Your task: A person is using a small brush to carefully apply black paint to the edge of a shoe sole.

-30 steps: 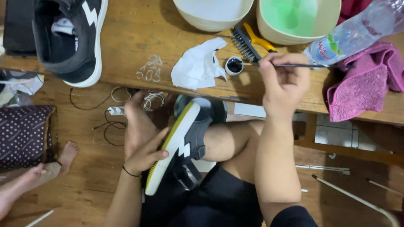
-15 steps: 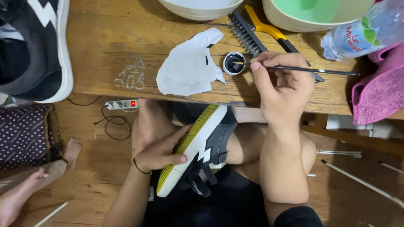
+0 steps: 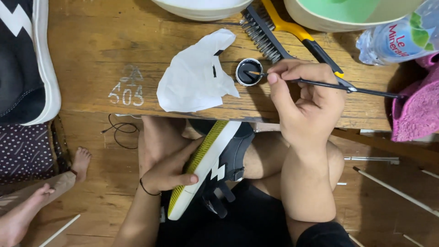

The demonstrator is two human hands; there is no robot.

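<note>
Worn wooden tabletop (image 3: 114,55), chalk-marked and scuffed, is filling the upper half of the view while you are sitting beneath its edge on a plank floor. Your right hand (image 3: 306,107) is pinching a thin black-handled paintbrush (image 3: 338,85) between thumb and fingertips pressed close together, the remaining fingers curling under; its tip is dipping into a small round pot of black paint (image 3: 249,72), the one open container whose contents are showing plainly. Your left hand (image 3: 167,164) is gripping a black sneaker with a white side and a yellow-green sole (image 3: 208,169) across your lap, thumb lying along the sole and fingers wrapping behind it, sole turned toward you.

Counting what is lying around you: two sneakers, the second, a black-and-white one (image 3: 25,59), resting on the table's left end; two bowls at the far edge, one white (image 3: 201,7), one with a pale green inside (image 3: 347,13), both cropped so their contents cannot be told; one wire brush with a yellow handle (image 3: 274,32) just beyond the pot; one crumpled white paper sheet (image 3: 196,75) beside the pot; one clear plastic water bottle (image 3: 398,39); one pink towel (image 3: 418,110). Another person's bare feet (image 3: 27,206) are resting at lower left.
</note>
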